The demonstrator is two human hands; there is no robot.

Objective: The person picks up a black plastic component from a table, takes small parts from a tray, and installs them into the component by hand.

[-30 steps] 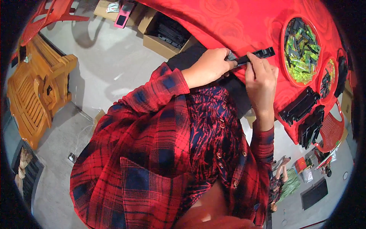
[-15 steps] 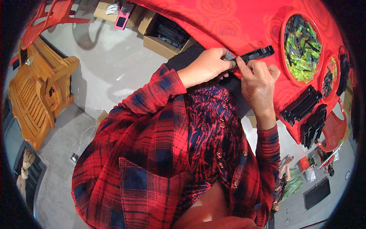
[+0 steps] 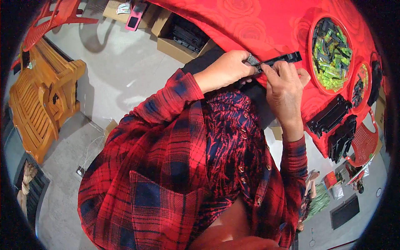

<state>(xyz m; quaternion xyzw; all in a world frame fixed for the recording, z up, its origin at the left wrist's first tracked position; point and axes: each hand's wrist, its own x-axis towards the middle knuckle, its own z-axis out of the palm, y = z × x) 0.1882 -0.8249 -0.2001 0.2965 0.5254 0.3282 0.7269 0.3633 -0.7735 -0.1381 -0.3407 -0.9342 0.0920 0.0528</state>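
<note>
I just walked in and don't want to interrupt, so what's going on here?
Someone in a red plaid shirt is handling a long black part by the edge of a red-covered table. The left hand grips one end, and the right hand has its fingertips on it. To the right, a large red basket holds black and yellow-green pieces. More black parts lie at the table's corner, and an open cardboard box beyond the left hand holds black items.

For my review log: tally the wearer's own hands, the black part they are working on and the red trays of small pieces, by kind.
Left hand and right hand: 2
Black part: 1
Larger red tray and smaller red tray: 2
Total: 5
</note>
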